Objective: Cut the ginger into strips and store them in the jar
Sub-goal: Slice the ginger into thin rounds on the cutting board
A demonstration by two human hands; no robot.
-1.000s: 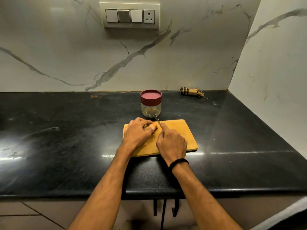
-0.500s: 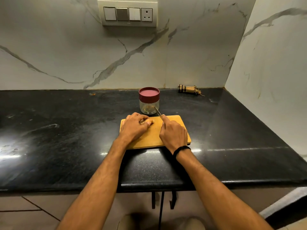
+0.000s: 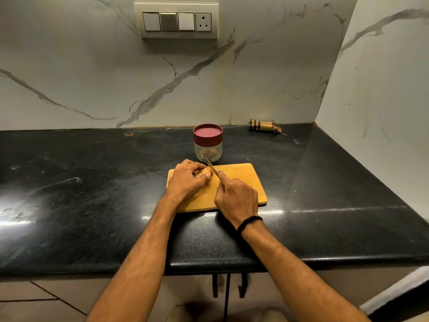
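A yellow wooden cutting board (image 3: 241, 180) lies on the black counter. My left hand (image 3: 185, 180) curls over a brown piece of ginger (image 3: 202, 173) at the board's far left and holds it down; most of the ginger is hidden under the fingers. My right hand (image 3: 236, 198) grips a knife (image 3: 212, 168), forefinger along its back, the blade angled against the ginger's right side. Just behind the board stands a clear jar (image 3: 208, 151) with a dark red lid on it and a few pale bits at its bottom.
The black stone counter (image 3: 92, 194) meets marble walls behind and at the right. A small rolled checked cloth (image 3: 263, 126) lies in the back right corner. A switch panel (image 3: 177, 20) hangs on the wall above.
The view has shifted, so board and hands sit a little higher in the picture. Both hands keep their hold; the knife blade stays beside the ginger with only small motion.
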